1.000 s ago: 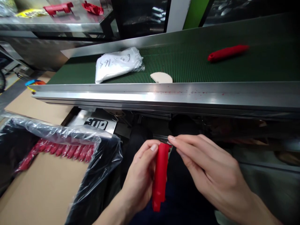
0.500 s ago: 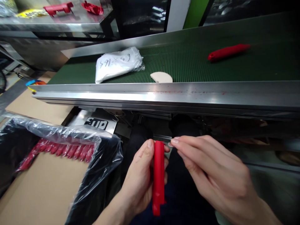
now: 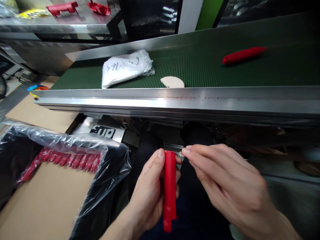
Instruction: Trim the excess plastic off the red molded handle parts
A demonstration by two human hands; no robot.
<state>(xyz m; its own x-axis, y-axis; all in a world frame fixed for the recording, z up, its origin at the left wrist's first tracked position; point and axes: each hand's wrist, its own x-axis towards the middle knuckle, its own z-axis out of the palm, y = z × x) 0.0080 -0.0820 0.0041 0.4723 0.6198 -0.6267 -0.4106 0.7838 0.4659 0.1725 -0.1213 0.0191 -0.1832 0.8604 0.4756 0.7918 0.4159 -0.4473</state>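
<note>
My left hand (image 3: 152, 180) is closed around a long red plastic part (image 3: 170, 190), held upright over my lap with its notched end toward me. Just right of the part's far end, the thumb and fingertips of my right hand (image 3: 230, 183) are pinched together. Between those fingertips shows a small shiny blade tip (image 3: 181, 154), most of it hidden by the fingers. It points toward the red part, and a narrow gap seems to lie between them.
A green conveyor belt (image 3: 200, 66) with a metal edge runs across in front. On it lie a white marked bag (image 3: 126, 68), a pale half-round piece (image 3: 172, 82) and another red part (image 3: 243, 55). At left, a plastic-lined carton (image 3: 47, 200) holds several wrapped red parts (image 3: 72, 160).
Almost nothing differs. The red part in my left hand has tilted and shifted very slightly; my right hand stays beside it.
</note>
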